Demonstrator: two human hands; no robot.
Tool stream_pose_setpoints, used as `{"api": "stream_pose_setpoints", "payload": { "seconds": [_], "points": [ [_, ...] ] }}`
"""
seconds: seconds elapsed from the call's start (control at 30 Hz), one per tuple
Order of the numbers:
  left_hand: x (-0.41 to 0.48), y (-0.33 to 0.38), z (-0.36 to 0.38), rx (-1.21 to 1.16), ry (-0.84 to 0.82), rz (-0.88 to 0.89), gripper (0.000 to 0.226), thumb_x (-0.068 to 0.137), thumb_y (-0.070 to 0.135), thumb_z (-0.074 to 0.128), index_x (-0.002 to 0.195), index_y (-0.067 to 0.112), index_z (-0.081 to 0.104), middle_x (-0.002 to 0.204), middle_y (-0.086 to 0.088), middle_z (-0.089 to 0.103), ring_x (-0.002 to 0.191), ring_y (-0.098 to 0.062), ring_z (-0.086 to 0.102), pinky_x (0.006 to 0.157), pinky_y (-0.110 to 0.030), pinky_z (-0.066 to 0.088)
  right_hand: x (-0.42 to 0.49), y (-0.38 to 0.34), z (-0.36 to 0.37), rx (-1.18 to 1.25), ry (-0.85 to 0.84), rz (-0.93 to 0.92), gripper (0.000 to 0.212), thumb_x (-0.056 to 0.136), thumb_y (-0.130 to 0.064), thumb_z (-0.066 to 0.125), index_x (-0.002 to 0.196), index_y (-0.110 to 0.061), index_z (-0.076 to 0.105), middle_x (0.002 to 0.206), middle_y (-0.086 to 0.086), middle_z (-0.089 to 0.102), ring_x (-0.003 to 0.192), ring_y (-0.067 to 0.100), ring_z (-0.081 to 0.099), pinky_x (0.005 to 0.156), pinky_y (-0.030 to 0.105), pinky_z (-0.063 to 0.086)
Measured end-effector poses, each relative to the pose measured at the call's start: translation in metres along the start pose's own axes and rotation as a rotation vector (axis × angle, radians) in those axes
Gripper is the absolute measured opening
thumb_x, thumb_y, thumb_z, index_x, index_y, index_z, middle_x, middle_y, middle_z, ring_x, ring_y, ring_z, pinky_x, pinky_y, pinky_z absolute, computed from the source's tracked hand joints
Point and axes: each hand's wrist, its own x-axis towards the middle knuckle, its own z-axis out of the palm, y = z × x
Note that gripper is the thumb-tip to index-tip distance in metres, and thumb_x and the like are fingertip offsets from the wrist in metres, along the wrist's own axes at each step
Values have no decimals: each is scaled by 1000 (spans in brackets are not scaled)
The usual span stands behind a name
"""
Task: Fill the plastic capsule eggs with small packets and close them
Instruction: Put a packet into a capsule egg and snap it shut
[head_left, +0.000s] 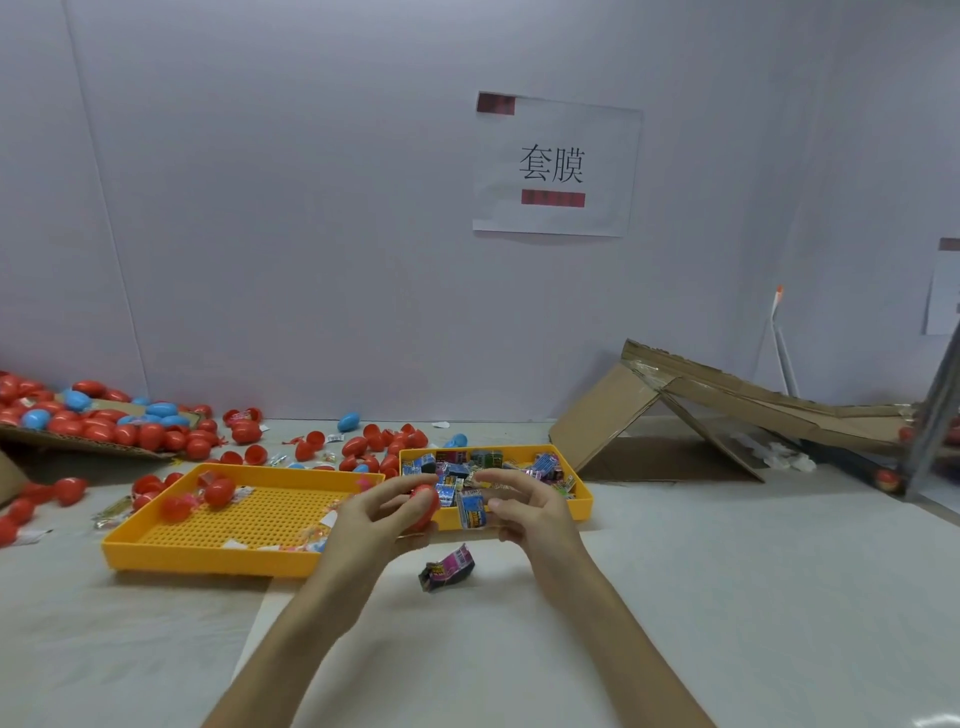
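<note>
My left hand (382, 517) grips a red capsule egg (425, 503) in front of the two yellow trays. My right hand (530, 506) is just to its right and pinches a small blue packet (471, 508) next to the egg. A dark pink-and-black packet (448, 567) lies on the table below both hands. The right yellow tray (582, 499) holds several small packets (457, 470). The left yellow tray (197, 551) holds a few red eggs (218, 491) and loose wrappers.
Many red and blue eggs (104, 421) lie on a cardboard sheet and the table at the back left. A folded cardboard box (691, 410) leans at the back right. A paper sign (556, 166) hangs on the wall.
</note>
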Motion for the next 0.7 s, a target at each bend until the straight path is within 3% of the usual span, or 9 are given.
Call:
{"api": "stream_pose_setpoints", "payload": {
  "seconds": [0.1,0.27,0.47,0.6,0.7],
  "points": [
    [-1,-2,-6,-138,-29,-87,31,85,12,73,114,22,73,116,-8,68,105,-28,70,73,-30,62,1,2,0,-14,0,-22,41,91,9,56,105,-24,77,101,1,77,97,25,72,76,37,54],
    [-6,-5,-2,1,-94,-123,33,85,20,75,117,24,71,115,-12,70,94,-26,74,69,-27,59,-2,0,3,-98,-39,-81,39,90,8,63,106,-26,74,99,-3,78,92,14,72,61,23,53],
    [-8,-13,3,64,-102,-133,27,88,17,75,113,27,70,115,-10,70,102,-29,71,74,-30,61,-4,0,5,-174,-78,-93,38,88,5,67,101,-30,76,96,-8,78,93,12,73,59,21,54],
    [-7,-14,2,63,-79,-130,24,89,26,74,112,27,72,112,-9,71,97,-26,71,67,-25,58,-4,1,5,-181,-53,-89,38,88,6,67,101,-29,76,95,-9,78,93,11,73,59,20,53],
    [-6,-14,0,18,-31,-127,27,85,20,77,112,21,71,111,-7,68,99,-23,68,69,-27,54,-3,0,4,-181,-40,-84,38,87,6,66,101,-28,76,93,-12,78,93,7,72,58,20,53]
  ]
}}
